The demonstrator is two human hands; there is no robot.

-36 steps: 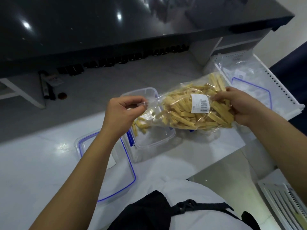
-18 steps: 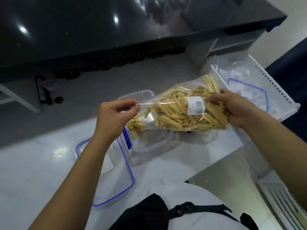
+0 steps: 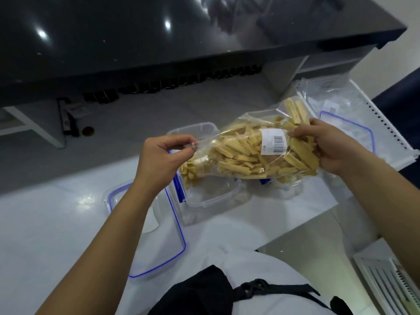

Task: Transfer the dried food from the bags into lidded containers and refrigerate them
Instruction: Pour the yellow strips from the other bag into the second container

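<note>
A clear plastic bag (image 3: 250,153) full of pale yellow dried sticks, with a white barcode label, hangs tilted over an open clear container (image 3: 213,196) on the white table. My left hand (image 3: 163,158) pinches the bag's open mouth at the lower left end. My right hand (image 3: 329,146) grips the bag's raised closed end. Several sticks (image 3: 189,172) spill from the mouth down into the container. The container's blue-rimmed lid (image 3: 159,251) lies flat to the left, partly under my left forearm.
A second blue-rimmed lid (image 3: 350,128) and clear bags sit in a white perforated tray (image 3: 386,128) at the right. A black counter (image 3: 159,42) overhangs the far side. The white table's edge (image 3: 302,226) drops off at the lower right, near a white vent (image 3: 391,280).
The bag's closed end has risen a little in my right hand, and more sticks have slid toward the mouth and into the container. My left hand keeps its pinch.
</note>
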